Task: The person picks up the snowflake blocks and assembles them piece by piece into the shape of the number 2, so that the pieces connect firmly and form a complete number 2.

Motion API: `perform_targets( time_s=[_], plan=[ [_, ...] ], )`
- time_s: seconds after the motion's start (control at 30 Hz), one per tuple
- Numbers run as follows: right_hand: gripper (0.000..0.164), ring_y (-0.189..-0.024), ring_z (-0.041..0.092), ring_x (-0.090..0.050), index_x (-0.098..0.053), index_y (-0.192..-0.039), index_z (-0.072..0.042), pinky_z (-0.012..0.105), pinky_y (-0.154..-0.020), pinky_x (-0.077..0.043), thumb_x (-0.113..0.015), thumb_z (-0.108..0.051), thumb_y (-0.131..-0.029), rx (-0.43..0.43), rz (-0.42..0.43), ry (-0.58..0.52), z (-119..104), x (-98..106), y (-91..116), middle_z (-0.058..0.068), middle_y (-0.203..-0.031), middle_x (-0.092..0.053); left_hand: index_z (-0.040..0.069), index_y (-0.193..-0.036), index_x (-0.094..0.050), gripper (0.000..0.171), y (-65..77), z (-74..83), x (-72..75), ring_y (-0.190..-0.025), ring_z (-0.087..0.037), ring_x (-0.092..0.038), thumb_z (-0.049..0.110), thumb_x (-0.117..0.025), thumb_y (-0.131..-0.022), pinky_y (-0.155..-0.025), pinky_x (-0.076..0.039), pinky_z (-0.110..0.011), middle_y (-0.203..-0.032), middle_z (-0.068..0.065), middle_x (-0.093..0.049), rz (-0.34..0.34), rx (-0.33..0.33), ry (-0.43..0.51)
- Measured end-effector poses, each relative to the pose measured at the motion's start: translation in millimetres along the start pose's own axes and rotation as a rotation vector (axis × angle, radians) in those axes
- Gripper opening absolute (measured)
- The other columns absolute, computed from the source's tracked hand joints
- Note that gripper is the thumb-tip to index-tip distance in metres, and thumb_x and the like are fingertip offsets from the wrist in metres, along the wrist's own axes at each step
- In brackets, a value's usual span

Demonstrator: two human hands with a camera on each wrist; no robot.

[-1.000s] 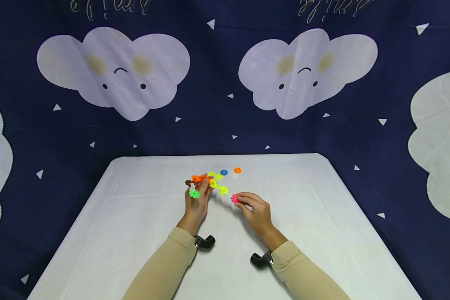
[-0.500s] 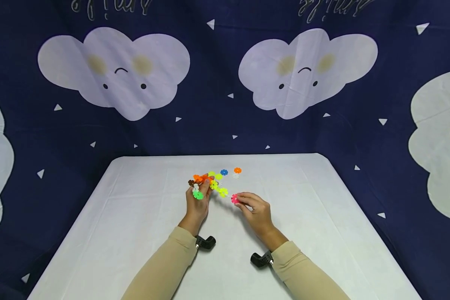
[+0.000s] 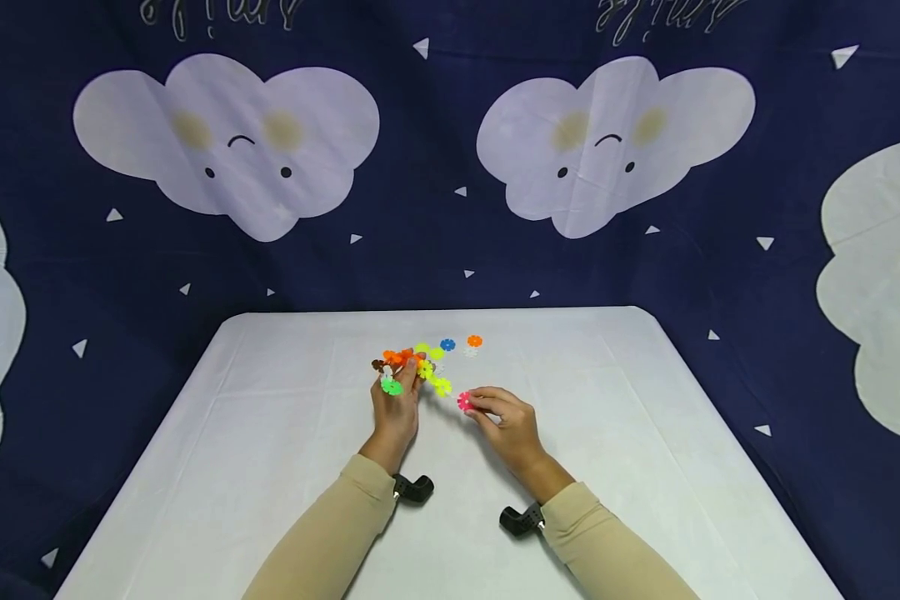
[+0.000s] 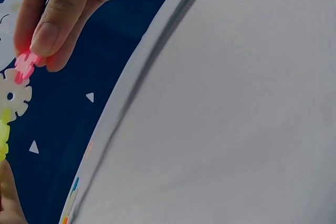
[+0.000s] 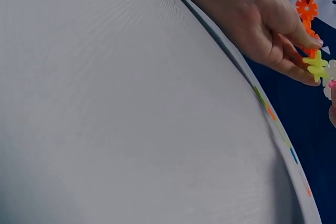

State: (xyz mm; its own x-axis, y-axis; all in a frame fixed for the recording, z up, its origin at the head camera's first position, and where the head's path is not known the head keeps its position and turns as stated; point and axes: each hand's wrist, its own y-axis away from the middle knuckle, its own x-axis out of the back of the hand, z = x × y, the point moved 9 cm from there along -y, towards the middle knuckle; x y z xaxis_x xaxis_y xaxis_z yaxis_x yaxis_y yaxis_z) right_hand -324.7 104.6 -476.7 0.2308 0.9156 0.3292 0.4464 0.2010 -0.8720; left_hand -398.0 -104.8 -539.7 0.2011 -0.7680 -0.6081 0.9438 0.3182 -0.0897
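Note:
A chain of notched, flower-shaped interlocking plastic discs hangs between both hands above the table. My left hand (image 3: pixel 396 412) holds it near the orange discs (image 5: pixel 307 9) and a yellow disc (image 5: pixel 316 65), thumb and fingers pinching there. From the hand's far side trail a brown disc (image 3: pixel 377 365), a white disc and a green disc (image 3: pixel 392 387). My right hand (image 3: pixel 512 425) pinches a pink disc (image 4: pixel 26 65) between thumb and fingers. The pink disc meets the edge of a white disc (image 4: pixel 18 98), which joins the yellow part of the chain.
Loose discs lie at the back of the white table (image 3: pixel 600 400): a blue disc (image 3: pixel 447 344), an orange disc (image 3: pixel 475 341), a white disc (image 3: pixel 471 352) and yellow discs (image 3: pixel 437 353). Behind the table hangs a dark blue cloth (image 3: pixel 420 275) with cloud prints.
My right hand and the pink disc have shifted slightly left and toward me. The chain's green end swung a little right, then partly back left. Both grips stay the same.

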Motion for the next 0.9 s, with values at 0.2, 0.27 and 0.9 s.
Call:
perform_targets(
  time_s=[0.2, 0.27, 0.9],
  plan=[
    [0.027, -0.093, 0.029, -0.076, -0.081, -0.097, 0.005, 0.033, -0.083, -0.062, -0.093, 0.007, -0.073, -0.001, 0.001, 0.043, -2.3, 0.8, -0.9, 0.013, -0.103, -0.077, -0.021, -0.138, -0.051, 0.046, 1.6, 0.4, -3.8, -0.127, -0.032, -0.062, 0.005, -0.069, -0.103, -0.102, -0.054, -0.036, -0.139, -0.037, -0.056, -0.004, -0.009, 0.046],
    [0.027, -0.092, 0.028, -0.076, -0.081, -0.096, 0.005, 0.032, -0.083, -0.062, -0.093, 0.007, -0.072, -0.002, 0.006, 0.049, -2.1, 1.5, -0.7, 0.013, -0.102, -0.077, -0.021, -0.139, -0.05, 0.047, 2.5, 0.4, -4.0, -0.126, -0.031, -0.062, 0.004, -0.068, -0.103, -0.102, -0.055, -0.035, -0.139, -0.036, -0.057, 0.0, -0.011, 0.039],
    [0.032, -0.091, 0.032, -0.075, -0.08, -0.099, 0.006, 0.034, -0.081, -0.063, -0.092, 0.014, -0.07, 0.021, 0.062, 0.016, -2.6, 5.1, -2.5, 0.015, -0.102, -0.077, -0.006, -0.136, -0.05, 0.045, 2.8, -10.6, -4.7, -0.12, -0.025, -0.065, 0.006, -0.074, -0.1, -0.1, -0.056, -0.037, -0.135, -0.027, -0.064, 0.016, 0.1, 0.138]
  ],
)
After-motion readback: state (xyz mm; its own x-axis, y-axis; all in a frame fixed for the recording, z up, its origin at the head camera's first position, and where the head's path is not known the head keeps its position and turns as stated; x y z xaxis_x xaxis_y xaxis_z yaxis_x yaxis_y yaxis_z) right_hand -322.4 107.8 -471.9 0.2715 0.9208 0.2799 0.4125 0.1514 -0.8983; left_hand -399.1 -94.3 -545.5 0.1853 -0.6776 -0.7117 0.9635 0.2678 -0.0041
